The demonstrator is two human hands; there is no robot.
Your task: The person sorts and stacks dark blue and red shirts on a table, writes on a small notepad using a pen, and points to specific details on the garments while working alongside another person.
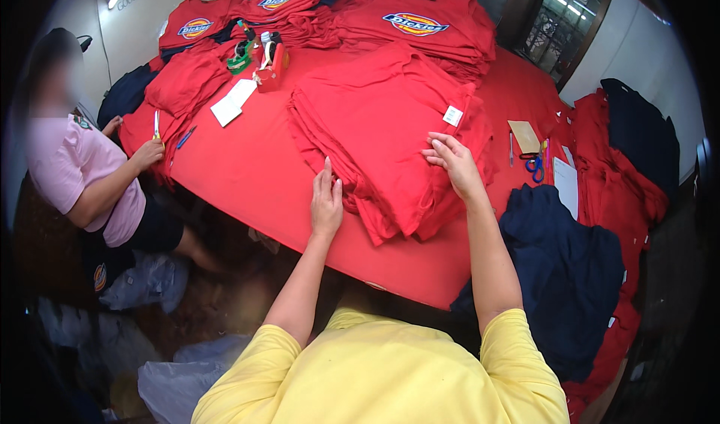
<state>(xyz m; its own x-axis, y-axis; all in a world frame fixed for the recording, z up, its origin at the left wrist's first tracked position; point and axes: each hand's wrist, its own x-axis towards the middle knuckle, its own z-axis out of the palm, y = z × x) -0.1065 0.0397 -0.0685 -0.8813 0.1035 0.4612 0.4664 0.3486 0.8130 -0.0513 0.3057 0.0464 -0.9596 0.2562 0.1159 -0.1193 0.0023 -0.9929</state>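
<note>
A stack of red shirts lies in front of me on the red-covered table. My left hand is at the stack's near left edge, fingers stretched out and holding nothing. Over the right side of the stack is my right hand, its fingers apart and slightly bent, with nothing visible in them. Just beyond its fingertips, a small white tag rests on the top shirt. Whether either hand presses on the cloth is hard to make out.
A person in a pink top at left holds scissors. Tape dispensers and white papers lie toward the back, before more shirt stacks. Blue-handled scissors, a notepad and dark garments are at right.
</note>
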